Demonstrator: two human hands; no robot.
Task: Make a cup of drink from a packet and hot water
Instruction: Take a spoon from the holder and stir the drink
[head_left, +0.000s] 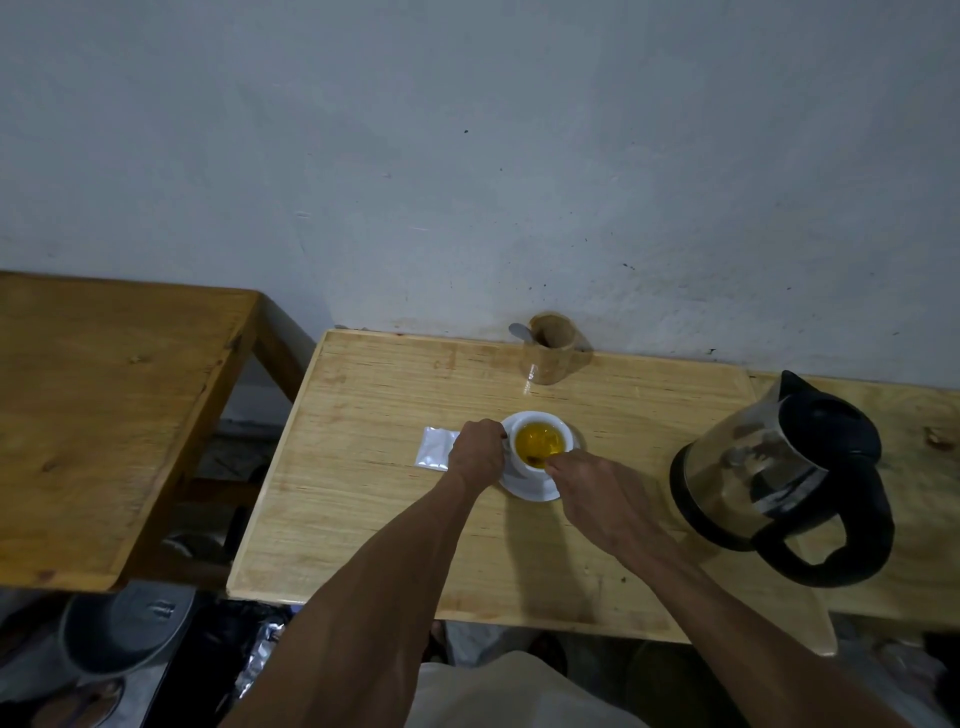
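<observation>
Right hand: reaches in from the lower right, fingertips pinched together over the near rim of the cup; a dark, thin thing dips into the liquid under them, too small to tell what it is.
Left hand: closed at the left side of the cup, where a handle would sit; the handle itself is hidden, so cannot tell what the fingers clamp on.
Round white ceramic cup: upright, middle of the surface, between the two hands; filled with clear yellow-amber liquid, darker near the front rim.
White round saucer: under the cup, its near edge showing between the wrists.
Flat silver-white foil packet: lies on the surface just left of the left hand, near the saucer but apart from it; cannot tell whether it is torn.
Pale varnished wooden surface: carries everything, its far edge against the wall.
Glass electric kettle with black lid, base and handle: stands well to the right of the cup, handle toward the viewer, spout pointing away.
Cylindrical wooden holder: at the far edge, beyond the cup; a grey spoon bowl sticks out at its left.
Grey-blue plastered wall: behind all, speckled.
</observation>
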